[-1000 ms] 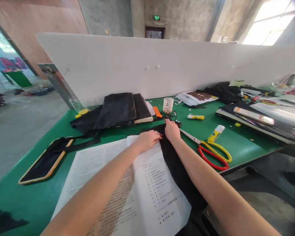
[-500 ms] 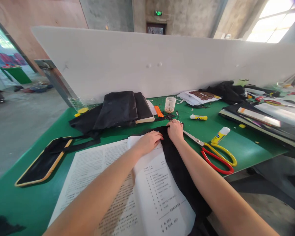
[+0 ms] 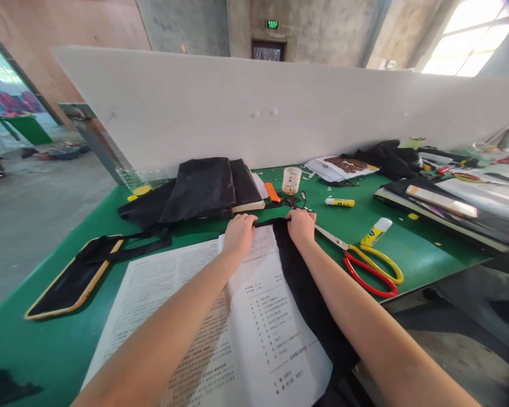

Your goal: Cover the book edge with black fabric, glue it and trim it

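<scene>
An open printed book [image 3: 275,316] lies in front of me, its right page on a piece of black cloth [image 3: 307,294] that sticks out along the page's right and top edges. At the top of that page, my left hand [image 3: 238,236] has its fingers curled over the cloth's upper edge. My right hand [image 3: 302,229] is closed on the cloth's top right corner, fingertips partly hidden. Just right of it lie scissors [image 3: 371,271] with one red and one yellow handle, the blade tips close to my fingers.
A yellow glue stick [image 3: 376,232] stands tilted by the scissors; another glue stick [image 3: 340,202] lies farther back. A plastic cup [image 3: 291,181], an orange cutter [image 3: 272,192] and black-covered books [image 3: 206,189] sit along the white partition [image 3: 237,113]. A wood-framed black slate [image 3: 74,277] lies left.
My left hand has slid left and up, from the top right of the page to the cloth's upper edge. My right hand stays at the corner.
</scene>
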The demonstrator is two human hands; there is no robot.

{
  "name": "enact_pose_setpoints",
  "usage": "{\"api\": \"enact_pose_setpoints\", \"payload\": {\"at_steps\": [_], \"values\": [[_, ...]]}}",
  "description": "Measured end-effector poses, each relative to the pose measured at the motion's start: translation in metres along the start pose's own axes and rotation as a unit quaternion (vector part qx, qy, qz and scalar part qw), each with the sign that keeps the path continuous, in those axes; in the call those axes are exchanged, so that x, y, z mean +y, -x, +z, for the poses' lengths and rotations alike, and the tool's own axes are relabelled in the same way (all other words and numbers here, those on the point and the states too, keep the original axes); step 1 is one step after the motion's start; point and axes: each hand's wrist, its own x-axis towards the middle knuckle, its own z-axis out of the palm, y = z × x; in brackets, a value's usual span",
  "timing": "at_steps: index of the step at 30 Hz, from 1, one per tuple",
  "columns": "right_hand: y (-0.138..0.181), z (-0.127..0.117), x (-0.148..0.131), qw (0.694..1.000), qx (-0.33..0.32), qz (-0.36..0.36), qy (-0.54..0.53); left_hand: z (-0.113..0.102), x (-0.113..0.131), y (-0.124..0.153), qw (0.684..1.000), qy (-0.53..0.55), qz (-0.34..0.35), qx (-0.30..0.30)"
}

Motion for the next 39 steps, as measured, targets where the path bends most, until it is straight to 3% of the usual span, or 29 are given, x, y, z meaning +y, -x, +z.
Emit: {"api": "enact_pose_setpoints", "payload": {"at_steps": [10,22,39], "values": [[-0.002,0.000,-0.006,1.000,0.012,-0.008,0.007,0.000,0.002,0.004,1.000,-0.018,0.020,-0.015],[0.001,-0.014,-0.011,0.987,-0.016,-0.161,-0.022,0.001,0.005,0.001,0.999,-0.029,0.031,-0.032],[-0.004,-0.013,-0.002,0.978,-0.120,-0.167,-0.044,0.003,0.013,0.001,0.983,-0.105,0.087,-0.127]]}}
